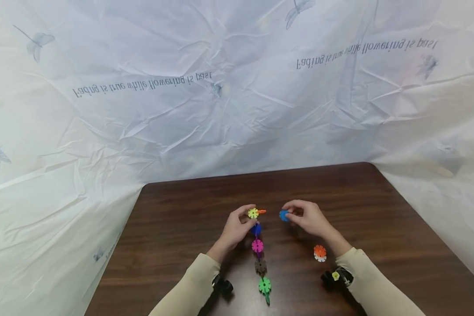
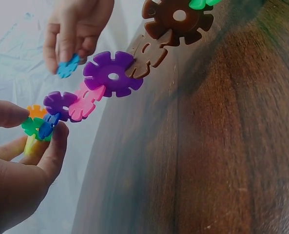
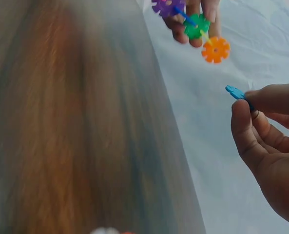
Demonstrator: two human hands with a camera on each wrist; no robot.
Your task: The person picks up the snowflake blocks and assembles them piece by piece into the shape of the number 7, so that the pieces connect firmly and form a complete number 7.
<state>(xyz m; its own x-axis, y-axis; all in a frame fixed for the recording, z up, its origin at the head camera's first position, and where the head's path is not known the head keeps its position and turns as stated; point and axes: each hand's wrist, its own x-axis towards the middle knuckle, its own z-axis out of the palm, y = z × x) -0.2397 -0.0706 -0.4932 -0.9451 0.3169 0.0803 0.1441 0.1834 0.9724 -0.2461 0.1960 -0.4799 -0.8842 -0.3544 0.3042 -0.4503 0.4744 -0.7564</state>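
A chain of interlocking notched discs runs toward the person, with a pink disc (image 1: 254, 248), brown discs (image 2: 158, 19) and a light green disc (image 1: 261, 283) along it. At its far end my left hand (image 1: 234, 229) pinches the chain around a green disc (image 3: 190, 28). Past those fingertips, a yellow disc (image 1: 250, 214) carries an orange disc (image 3: 210, 53) that points to the right. My right hand (image 1: 311, 218) pinches a single light blue disc (image 3: 234, 91) between thumb and fingertip. A gap separates this blue disc from the orange one.
On the wooden table (image 1: 174, 232), a loose orange disc (image 1: 320, 248) overlaps a white disc (image 1: 320, 259) near my right forearm. A white printed sheet (image 1: 237, 109) hangs behind the table and along its sides. Dark cameras sit on both wrists.
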